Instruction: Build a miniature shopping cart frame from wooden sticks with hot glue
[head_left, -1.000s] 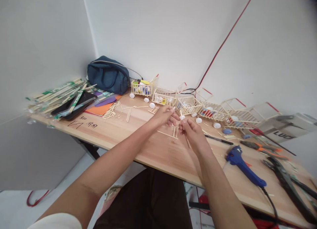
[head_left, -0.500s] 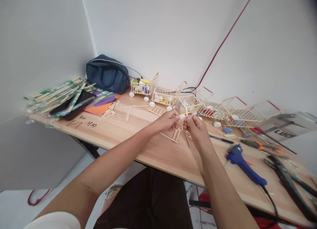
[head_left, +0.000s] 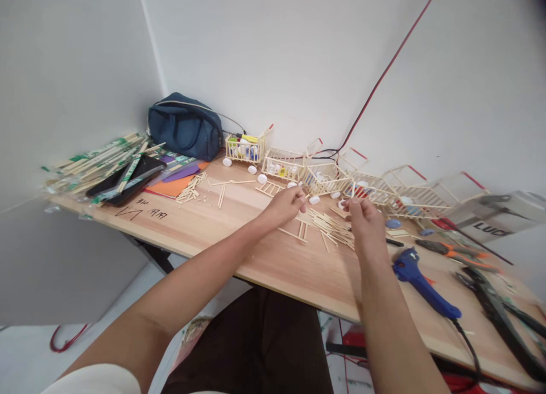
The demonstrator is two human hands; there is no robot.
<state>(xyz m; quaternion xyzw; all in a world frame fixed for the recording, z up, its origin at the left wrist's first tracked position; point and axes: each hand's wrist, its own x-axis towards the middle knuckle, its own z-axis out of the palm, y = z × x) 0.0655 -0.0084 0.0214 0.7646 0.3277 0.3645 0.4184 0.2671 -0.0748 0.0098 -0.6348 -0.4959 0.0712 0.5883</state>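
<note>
My right hand (head_left: 365, 215) pinches a short wooden stick (head_left: 353, 190) that points up from the fingertips, in front of a row of small stick carts. My left hand (head_left: 286, 208) is closed, thumb and fingers together; whether anything is between them is hidden. Between the hands lies a pile of loose wooden sticks (head_left: 333, 228). A small glued stick frame (head_left: 298, 235) rests below my left hand, and a ladder-like stick panel (head_left: 269, 189) lies behind it. One cart (head_left: 325, 179) with white wheels stands just beyond both hands.
A blue glue gun (head_left: 420, 283), orange-handled pliers (head_left: 458, 252) and a black cutting tool (head_left: 497, 314) lie at the right. At the left are a blue bag (head_left: 185, 127), wrapped chopsticks (head_left: 100, 161) and cut stick pieces (head_left: 191, 188). A wall stands behind the table.
My right hand has moved right, away from my left hand, with the stick in its fingers. The pile of sticks between them is now more exposed. My left hand has barely shifted.
</note>
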